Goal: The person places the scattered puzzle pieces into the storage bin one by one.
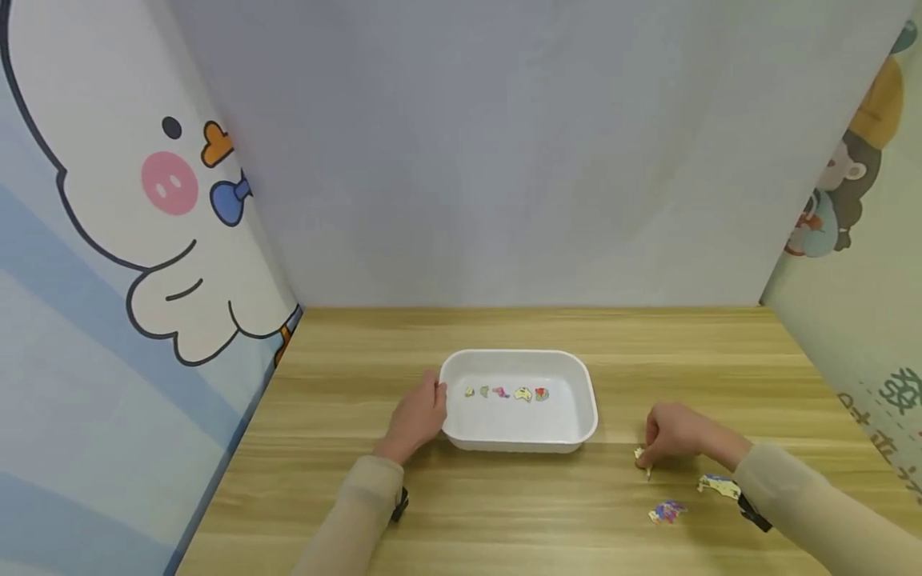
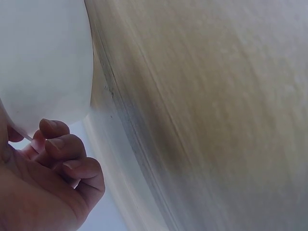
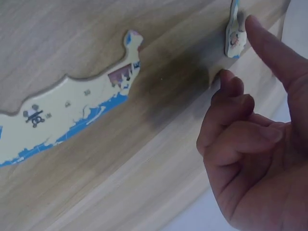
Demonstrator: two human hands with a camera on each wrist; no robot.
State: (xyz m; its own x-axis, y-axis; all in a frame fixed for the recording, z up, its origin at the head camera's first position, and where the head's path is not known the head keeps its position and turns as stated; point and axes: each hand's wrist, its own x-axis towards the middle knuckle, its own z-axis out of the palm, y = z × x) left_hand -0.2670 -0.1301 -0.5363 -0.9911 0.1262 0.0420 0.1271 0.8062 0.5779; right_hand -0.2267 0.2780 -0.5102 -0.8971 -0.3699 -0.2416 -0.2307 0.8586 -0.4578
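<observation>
My left hand (image 1: 419, 412) grips the left rim of a white rectangular tray (image 1: 519, 446); in the left wrist view its fingers (image 2: 72, 144) lie at the tray's edge. Several small flat map-shaped puzzle pieces lie in a row inside the tray, among them a pale yellow one (image 1: 523, 394) and a red and green one (image 1: 542, 394). Right of the tray, my right hand (image 1: 673, 440) reaches down over a small cream puzzle piece (image 1: 639, 454) on the table. The right wrist view has thumb and forefinger apart on either side of that piece (image 3: 234, 43), the other fingers bent.
Near my right forearm lie a larger cream and blue puzzle piece (image 1: 717, 485) and a purple, blue and red one (image 1: 667, 512). The wood-grain table (image 1: 504, 512) meets a plain pale curtain (image 1: 475, 160) behind and printed cartoon panels at both sides.
</observation>
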